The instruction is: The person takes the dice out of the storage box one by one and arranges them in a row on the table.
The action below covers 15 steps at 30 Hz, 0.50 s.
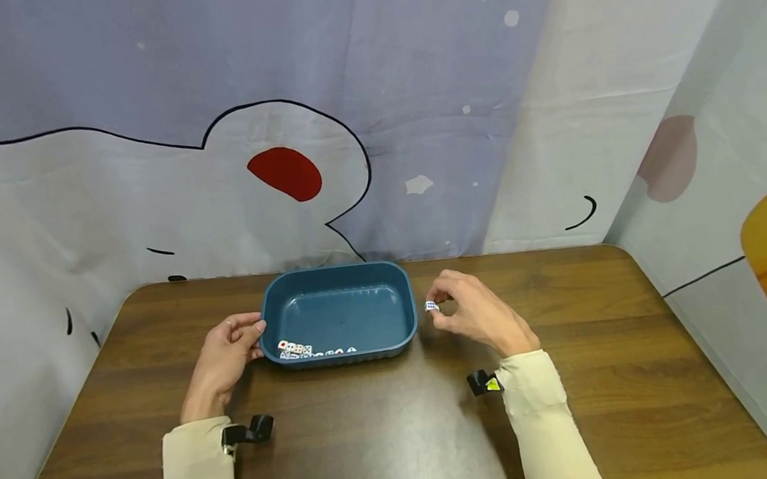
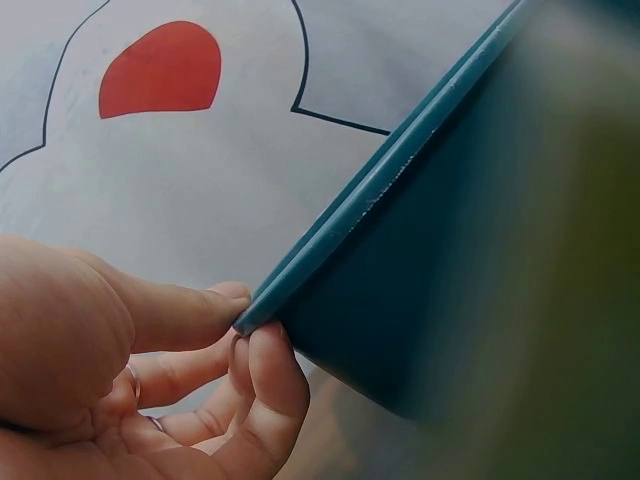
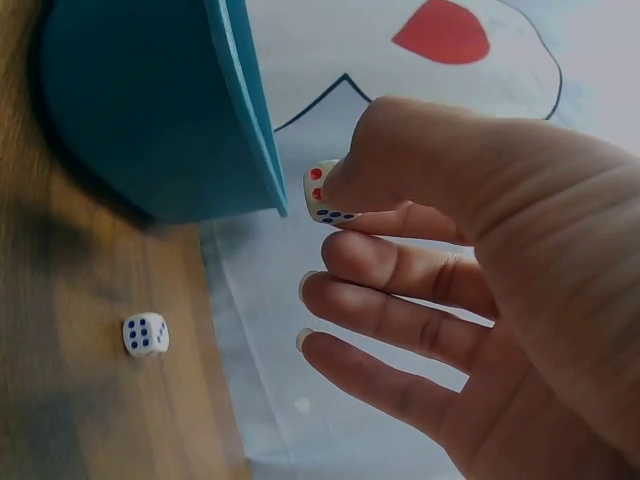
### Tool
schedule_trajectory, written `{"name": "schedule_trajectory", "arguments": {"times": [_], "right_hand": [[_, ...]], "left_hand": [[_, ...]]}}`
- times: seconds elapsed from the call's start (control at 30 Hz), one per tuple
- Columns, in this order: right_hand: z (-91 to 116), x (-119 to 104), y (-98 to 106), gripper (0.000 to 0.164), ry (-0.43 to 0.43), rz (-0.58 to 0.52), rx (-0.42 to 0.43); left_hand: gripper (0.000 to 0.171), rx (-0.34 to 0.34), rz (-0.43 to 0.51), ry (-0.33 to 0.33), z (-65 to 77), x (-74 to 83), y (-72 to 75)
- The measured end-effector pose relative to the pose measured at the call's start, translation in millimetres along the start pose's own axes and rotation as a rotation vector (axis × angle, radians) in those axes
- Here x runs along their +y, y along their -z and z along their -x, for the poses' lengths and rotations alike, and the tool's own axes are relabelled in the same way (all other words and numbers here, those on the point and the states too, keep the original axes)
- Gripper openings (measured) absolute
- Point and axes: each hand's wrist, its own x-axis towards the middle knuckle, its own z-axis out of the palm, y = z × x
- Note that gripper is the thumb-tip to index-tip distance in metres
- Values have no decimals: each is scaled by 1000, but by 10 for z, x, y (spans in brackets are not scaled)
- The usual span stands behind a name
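A dark teal plastic tub [image 1: 339, 271] stands on the table, with several white dice [image 1: 295, 349] gathered along its near side, mostly at the left. My left hand [image 1: 225, 358] pinches the tub's left rim; in the left wrist view, the thumb lies over the rim [image 2: 375, 195] and fingers sit beneath. Right of the tub, my right hand [image 1: 474, 309] pinches a white die [image 3: 318, 186] showing red and blue pips. A second die [image 3: 146, 335], with blue pips, rests on the table near the tub. The thumb partly covers the pinched die.
The brown wooden table [image 1: 397, 431] ends at a patterned cloth [image 1: 415, 118] hanging behind it. More cloth hangs along the right side [image 1: 705, 247]. A black strap mount [image 1: 250, 430] sits on the left wrist and another [image 1: 480, 382] on the right.
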Motion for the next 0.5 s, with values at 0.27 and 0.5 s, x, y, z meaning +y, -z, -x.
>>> {"name": "schedule_trajectory", "arguments": {"times": [0.27,0.5], "right_hand": [[13,99,9,11,-58,-14,-24],[31,164,2,12,-93,-14,-21]], "left_hand": [[43,-2,-7,-2,9,17,-2],[42,2,-16,0,8,6,1]]}}
